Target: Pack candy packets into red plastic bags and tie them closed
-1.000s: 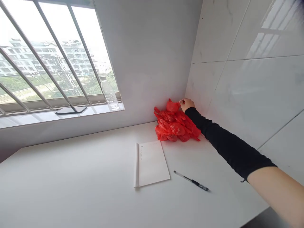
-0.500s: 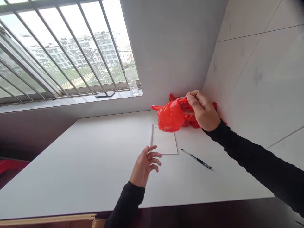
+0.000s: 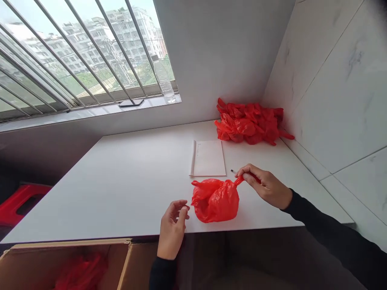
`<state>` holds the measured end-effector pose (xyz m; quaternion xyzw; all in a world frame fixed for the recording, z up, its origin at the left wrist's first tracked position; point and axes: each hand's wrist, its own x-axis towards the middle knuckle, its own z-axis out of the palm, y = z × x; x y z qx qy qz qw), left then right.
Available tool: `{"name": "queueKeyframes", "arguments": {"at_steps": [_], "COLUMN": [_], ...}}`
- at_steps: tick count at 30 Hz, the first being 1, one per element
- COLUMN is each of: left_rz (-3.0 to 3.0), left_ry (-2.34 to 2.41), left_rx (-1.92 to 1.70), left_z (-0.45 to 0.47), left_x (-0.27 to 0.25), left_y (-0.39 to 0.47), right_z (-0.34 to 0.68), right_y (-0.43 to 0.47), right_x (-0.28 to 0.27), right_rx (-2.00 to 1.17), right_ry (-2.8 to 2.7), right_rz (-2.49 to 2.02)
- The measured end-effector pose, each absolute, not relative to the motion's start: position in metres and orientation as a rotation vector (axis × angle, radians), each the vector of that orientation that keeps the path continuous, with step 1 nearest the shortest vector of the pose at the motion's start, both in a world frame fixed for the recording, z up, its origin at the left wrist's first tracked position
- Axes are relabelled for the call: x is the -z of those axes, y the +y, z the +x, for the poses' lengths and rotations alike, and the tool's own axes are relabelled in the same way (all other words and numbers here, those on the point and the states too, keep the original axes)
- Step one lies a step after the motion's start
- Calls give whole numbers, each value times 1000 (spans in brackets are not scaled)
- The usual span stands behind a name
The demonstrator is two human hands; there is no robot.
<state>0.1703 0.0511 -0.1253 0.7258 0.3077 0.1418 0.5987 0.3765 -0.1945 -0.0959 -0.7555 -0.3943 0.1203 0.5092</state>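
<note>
A red plastic bag (image 3: 216, 201) hangs puffed out over the front part of the white table (image 3: 136, 181). My right hand (image 3: 261, 181) pinches it by a twisted corner at its upper right. Just left of the bag is my left hand (image 3: 173, 227), its fingers half curled and apart, holding nothing; I cannot tell whether the fingertips touch the plastic. Behind the bag lies a notebook (image 3: 210, 159) with a little writing on its page. One end of a pen (image 3: 232, 171) shows beside my right fingertips, the rest being hidden.
Several crumpled red bags (image 3: 250, 123) are heaped in the back right corner. A cardboard box (image 3: 121, 266) below the table's front edge has red plastic inside. On the sill stand a clear bottle (image 3: 165, 80) and a flat dark phone-like thing (image 3: 131, 103). A red stool (image 3: 18, 205) is at left.
My right hand has brought the red bag from the heap toward the table's front edge. My left hand has curled its fingers nearer the bag. The view has tilted down, showing the box.
</note>
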Motion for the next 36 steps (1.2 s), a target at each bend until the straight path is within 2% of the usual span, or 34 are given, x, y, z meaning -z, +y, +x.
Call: {"name": "queueKeyframes", "arguments": {"at_steps": [4, 9, 13, 16, 19, 27, 36], "left_rz": [1861, 2095, 2157, 2116, 2053, 1832, 2040], "left_ry": [644, 262, 248, 274, 307, 601, 412], "left_rx": [-505, -365, -359, -392, -431, -538, -616], "left_z": [187, 217, 223, 220, 215, 194, 210], "left_x": [111, 93, 98, 103, 101, 101, 93], "left_y": [56, 34, 24, 19, 15, 34, 12], "right_z": [371, 365, 351, 336, 330, 344, 332], "right_y": [-189, -183, -181, -174, -167, -189, -168], "right_x": [91, 78, 72, 75, 83, 92, 91], "right_rx": [-319, -302, 48, 233, 219, 181, 10], "right_ry": [-997, -1045, -964, -1114, -1241, -1104, -1137], "right_rz": [-1793, -1776, -1917, -2053, -2137, -2154, -2185]}}
